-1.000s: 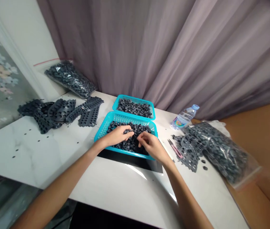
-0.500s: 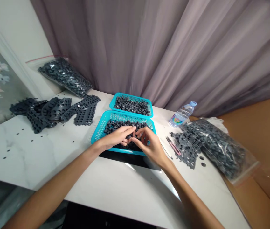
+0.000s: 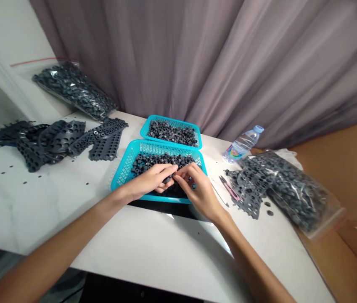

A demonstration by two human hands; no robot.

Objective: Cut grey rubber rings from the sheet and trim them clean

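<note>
Over the nearer blue basket [image 3: 122, 170], my left hand [image 3: 149, 179] is closed around small dark rubber pieces [image 3: 167, 180], partly hidden by the fingers. My right hand [image 3: 199, 187] meets it fingertip to fingertip, thumb and forefinger pinched at a tiny dark bit too small to name. Below both hands the basket holds a heap of short black tube-like rubber pieces [image 3: 143, 162]. Right behind it stands a second blue basket [image 3: 199, 141] with more of the same pieces.
Perforated black rubber sheets [image 3: 105, 145] lie at left, before a full zip bag [image 3: 74, 90]. To the right are a water bottle [image 3: 243, 145], pink-handled snips [image 3: 229, 189], a thin pointed tool [image 3: 220, 195], another perforated sheet [image 3: 249, 202] and a second full bag [image 3: 298, 189].
The view has shifted slightly, moving the table things left and up. My hands stay together over the nearer basket, and the right fingertips have drawn closer into a pinch beside the left.
</note>
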